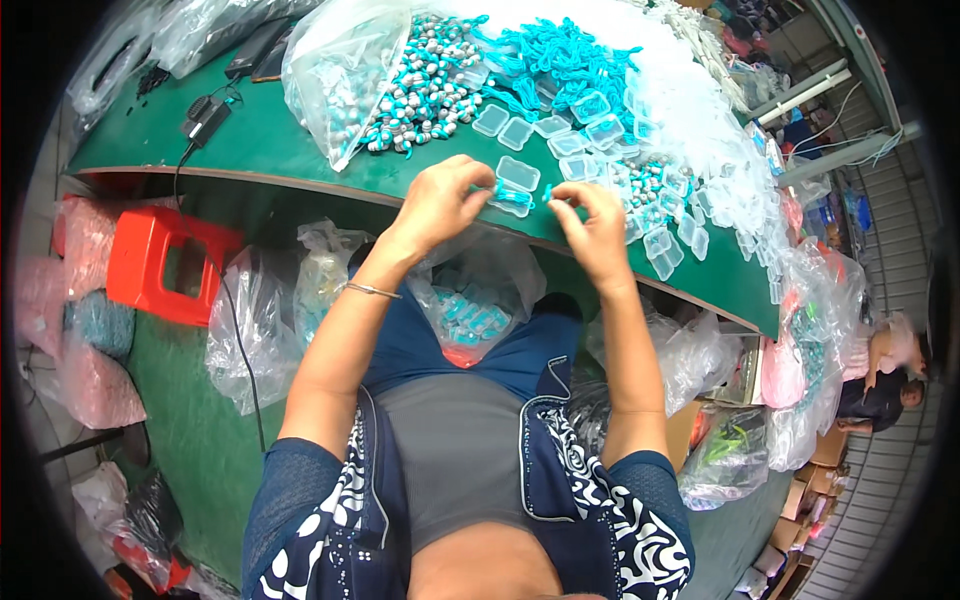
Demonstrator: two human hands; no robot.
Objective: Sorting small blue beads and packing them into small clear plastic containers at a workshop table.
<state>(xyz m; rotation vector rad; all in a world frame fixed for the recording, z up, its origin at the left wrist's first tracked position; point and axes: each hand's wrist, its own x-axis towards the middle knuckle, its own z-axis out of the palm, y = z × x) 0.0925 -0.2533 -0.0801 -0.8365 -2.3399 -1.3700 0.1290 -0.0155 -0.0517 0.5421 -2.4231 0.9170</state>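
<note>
Below the grips I see a clear bag (522, 268) of filled cases (472, 318). My left hand (442, 205) touches the left end of an open case (518, 173), teal cord (515, 197) inside; I cannot tell whether it pinches. Right of it, my right hand (598, 236) pinches a teal tip (547, 192). Beyond lie beads (430, 90).

The clear plastic case (518, 174) is lying open at the worktop's (262, 148) near edge! Teal cord (514, 198) sits in its base, a small teal piece (547, 193) just beside it.
</note>
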